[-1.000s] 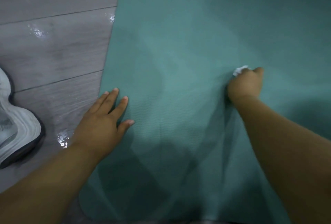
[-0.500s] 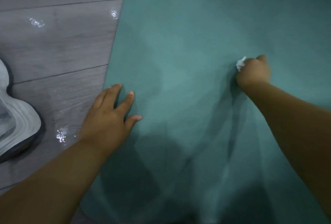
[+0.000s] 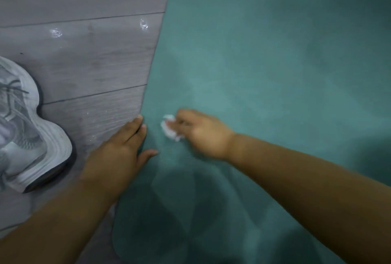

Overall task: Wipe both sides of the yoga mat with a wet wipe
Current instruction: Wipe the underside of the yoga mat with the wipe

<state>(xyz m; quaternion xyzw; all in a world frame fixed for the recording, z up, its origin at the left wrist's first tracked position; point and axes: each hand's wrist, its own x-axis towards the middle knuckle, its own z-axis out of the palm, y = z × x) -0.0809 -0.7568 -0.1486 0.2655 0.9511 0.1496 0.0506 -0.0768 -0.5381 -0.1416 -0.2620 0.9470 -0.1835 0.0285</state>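
Two hands were seen low over the mat [image 3: 264,69], which was spread flat on the floor [image 3: 84,56] and filled the view from 12 round to 6 o'clock. The left hand [image 3: 118,153] was laid flat with straight fingers across the mat's left edge at about 8 o'clock, the thumb resting on the mat; nothing was held by it. The right hand [image 3: 201,134] was curled round a crumpled white wipe [image 3: 169,128], which was pressed to the mat just beside the left fingertips.

Half a second before, the wipe had been held well out toward 2 o'clock, apart from the left hand; it had since been drawn back across the mat to the left edge. The right hand was blurred. The left hand had kept its place on the edge. A shoe [image 3: 27,137] was seen on the floor at 9 o'clock, apart from the mat.
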